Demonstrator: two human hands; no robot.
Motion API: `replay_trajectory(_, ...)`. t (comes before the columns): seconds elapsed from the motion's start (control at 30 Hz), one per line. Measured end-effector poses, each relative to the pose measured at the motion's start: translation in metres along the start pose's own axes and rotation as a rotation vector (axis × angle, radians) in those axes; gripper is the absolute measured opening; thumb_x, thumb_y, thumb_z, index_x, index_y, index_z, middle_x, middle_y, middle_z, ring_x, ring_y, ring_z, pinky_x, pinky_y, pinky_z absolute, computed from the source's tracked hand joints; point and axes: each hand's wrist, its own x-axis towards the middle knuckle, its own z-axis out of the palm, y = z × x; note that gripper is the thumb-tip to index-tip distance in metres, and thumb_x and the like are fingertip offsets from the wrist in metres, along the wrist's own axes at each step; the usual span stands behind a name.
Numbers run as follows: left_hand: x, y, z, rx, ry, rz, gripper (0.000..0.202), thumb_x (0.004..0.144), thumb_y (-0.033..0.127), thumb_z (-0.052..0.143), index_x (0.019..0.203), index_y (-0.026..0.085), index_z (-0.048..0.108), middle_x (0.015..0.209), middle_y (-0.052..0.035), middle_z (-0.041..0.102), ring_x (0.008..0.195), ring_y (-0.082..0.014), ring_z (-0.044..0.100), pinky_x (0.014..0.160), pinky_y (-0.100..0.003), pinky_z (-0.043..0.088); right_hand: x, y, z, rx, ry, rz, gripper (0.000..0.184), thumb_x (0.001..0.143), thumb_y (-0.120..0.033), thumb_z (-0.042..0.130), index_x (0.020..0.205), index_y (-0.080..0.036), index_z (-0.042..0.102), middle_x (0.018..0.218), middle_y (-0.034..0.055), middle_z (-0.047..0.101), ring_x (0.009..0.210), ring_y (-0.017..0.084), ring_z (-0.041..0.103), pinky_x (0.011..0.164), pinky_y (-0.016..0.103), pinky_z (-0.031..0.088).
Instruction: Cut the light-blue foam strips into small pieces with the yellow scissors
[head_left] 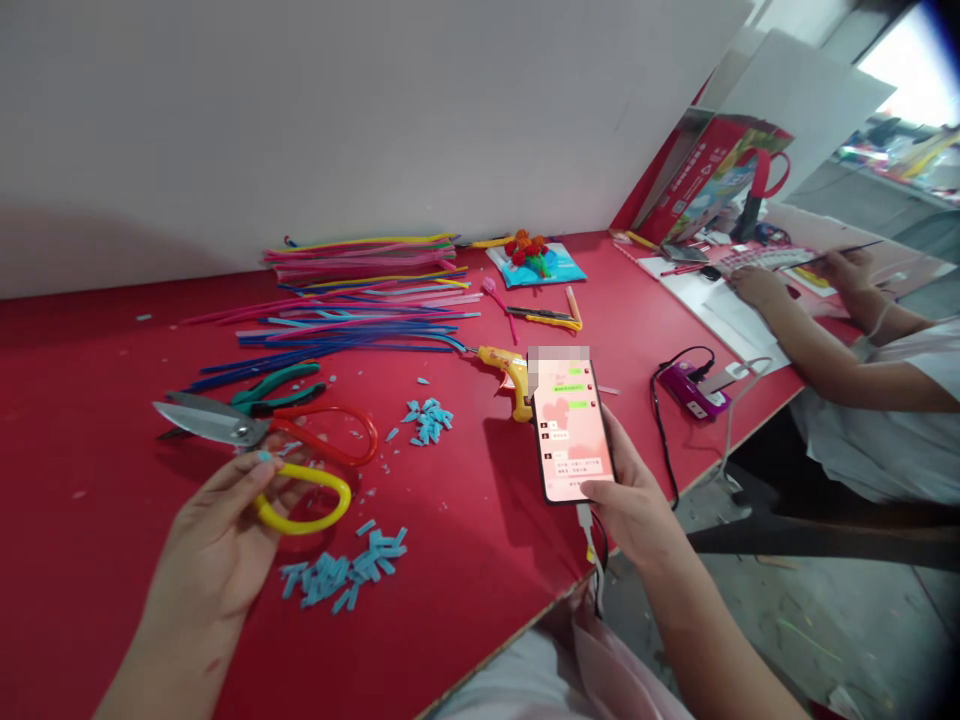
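Holding scissors [241,431] by the base of their yellow handle, the left hand [217,540] is positioned to the left of the hot glue gun [506,375] and nearer the wearer. Its grip is closed on the scissors; the red and yellow loops stand apart, and the blades point left, away from the hot glue gun. Whether the scissors touch the surface [450,640] cannot be told.

The right hand [634,500] has its grip closed around a smartphone [571,440], just right of the hot glue gun and overlapping its handle in this view. The thumb lies over the lower edge of the lit screen, which displays chat messages. A white cable plug [585,516] sits at the lower end of the smartphone.

Reference item: hot glue gun, yellow, nozzle directed left.
- Left and nearer the wearer: two piles of blue snippets [334,574], one well nearer than the other.
- Left: green-handled pliers [259,390], behind the scissors.
- Beyond, to the left: chenille stems [375,262] in pink, yellow and blue, in rough rows.
- Directly beyond: red-orange chenille flowers [525,247] on a blue-and-white packet [566,266].
- Well right: a purple power strip [694,390]; farther right, a co-worker's hands [757,290].
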Motion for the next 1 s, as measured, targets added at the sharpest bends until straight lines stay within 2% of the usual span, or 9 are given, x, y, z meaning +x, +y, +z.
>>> replay_trajectory(0.13,0.0012,-0.0006,-0.0008,0.001,-0.008,0.006,0.013,0.059,0.008,0.063,0.070,0.015,0.060,0.083,0.0024,0.064,0.064,-0.0121,0.061,0.053,-0.022,0.054,-0.0013,0.0014,0.0017,-0.002,0.004,-0.006,0.081,0.055,-0.009,0.060,0.126,-0.034,0.031,0.131,-0.0009,0.038,0.115,0.023,0.040,0.088,0.036,0.038)
replay_trajectory(0.27,0.0025,-0.0018,-0.0009,0.002,-0.025,0.014,0.014,0.059,0.010,0.064,0.071,0.017,0.060,0.074,0.0034,0.063,0.064,-0.0131,0.060,0.055,-0.025,0.054,-0.0014,0.0024,0.0039,-0.025,0.022,-0.012,0.081,0.054,-0.013,0.062,0.126,-0.034,0.031,0.129,-0.0010,0.041,0.112,0.023,0.043,0.086,0.037,0.040)
replay_trajectory(0.63,0.0013,-0.0012,-0.0014,0.017,-0.016,-0.009,0.012,0.060,0.011,0.063,0.070,0.015,0.060,0.080,0.0026,0.064,0.065,-0.0104,0.060,0.054,-0.017,0.052,-0.0016,0.0041,0.0026,-0.019,0.007,-0.021,0.081,0.054,-0.013,0.057,0.127,-0.034,0.030,0.131,-0.0021,0.038,0.115,0.024,0.040,0.087,0.037,0.039)
replay_trajectory(0.8,0.0027,-0.0024,-0.0015,0.025,-0.014,0.005,0.013,0.060,0.012,0.063,0.072,0.016,0.060,0.078,0.0028,0.063,0.066,-0.0127,0.060,0.056,-0.023,0.054,-0.0022,0.0030,0.0029,0.012,-0.017,-0.011,0.082,0.054,-0.010,0.055,0.128,-0.034,0.028,0.132,-0.0022,0.036,0.116,0.023,0.038,0.088,0.037,0.038)
replay_trajectory(1.0,0.0017,-0.0014,0.0002,0.016,-0.012,-0.005,0.013,0.060,0.011,0.063,0.071,0.015,0.060,0.077,0.0027,0.063,0.063,-0.0113,0.060,0.052,-0.019,0.052,-0.0028,-0.0003,0.0038,0.009,-0.021,-0.003,0.077,0.055,-0.012,0.047,0.127,-0.032,0.031,0.131,-0.0032,0.038,0.117,0.024,0.037,0.087,0.039,0.039)
